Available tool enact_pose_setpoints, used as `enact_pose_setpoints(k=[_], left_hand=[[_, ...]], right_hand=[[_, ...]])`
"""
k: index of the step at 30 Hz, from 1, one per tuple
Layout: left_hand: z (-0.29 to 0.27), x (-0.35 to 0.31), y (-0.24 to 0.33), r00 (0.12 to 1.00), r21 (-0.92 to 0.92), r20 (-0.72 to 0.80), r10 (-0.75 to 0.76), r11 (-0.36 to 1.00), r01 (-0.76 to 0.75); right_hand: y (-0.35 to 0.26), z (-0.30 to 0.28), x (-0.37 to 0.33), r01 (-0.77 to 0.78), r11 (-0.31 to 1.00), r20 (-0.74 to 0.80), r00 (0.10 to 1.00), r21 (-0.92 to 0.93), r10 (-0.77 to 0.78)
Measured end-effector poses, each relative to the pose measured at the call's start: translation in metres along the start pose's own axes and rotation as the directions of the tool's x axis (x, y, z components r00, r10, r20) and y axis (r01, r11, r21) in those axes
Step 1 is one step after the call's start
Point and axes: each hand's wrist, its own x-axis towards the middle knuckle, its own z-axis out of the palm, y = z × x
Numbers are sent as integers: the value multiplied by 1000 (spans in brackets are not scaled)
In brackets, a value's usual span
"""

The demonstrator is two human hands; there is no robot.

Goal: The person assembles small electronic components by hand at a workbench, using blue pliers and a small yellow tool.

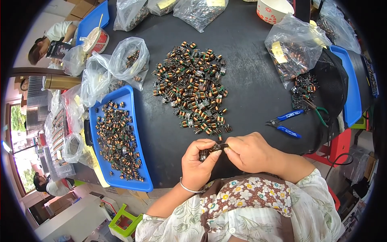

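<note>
My left hand [196, 163] is closed around a few small dark coil components [204, 154], held between thumb and fingers near the table's front edge. Right beside it, my right hand [250, 152] pinches a thin dark piece [223, 145] that touches the parts in the left hand; its kind is too small to tell. Just beyond both hands lies a large heap of copper-wound coils [191, 80] with black and green bodies. To the left, a blue tray [140, 157] holds many more such coils. Blue-handled side cutters [291, 114] rest spread apart to the right.
Green-handled pliers [320, 115] and more coils [304, 86] lie by a black mesh bag [332, 76] at right. Plastic bags of coils [296, 48] stand along the far side. A paper bowl [274, 11] is at the back; another person [60, 34] sits far left.
</note>
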Motion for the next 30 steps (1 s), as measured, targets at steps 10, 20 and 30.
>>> enact_pose_setpoints(k=[10,20,30], left_hand=[[13,-9,12,975,223,-3,222,951,-215],[14,-1,3,958,303,7,288,912,-277],[20,4,6,983,-167,-32,-182,970,175]], right_hand=[[-16,-15,-11,7,998,-35,999,-70,-9],[9,3,-5,-32,958,33,999,286,24],[8,-5,-12,-95,950,-124,983,297,137]])
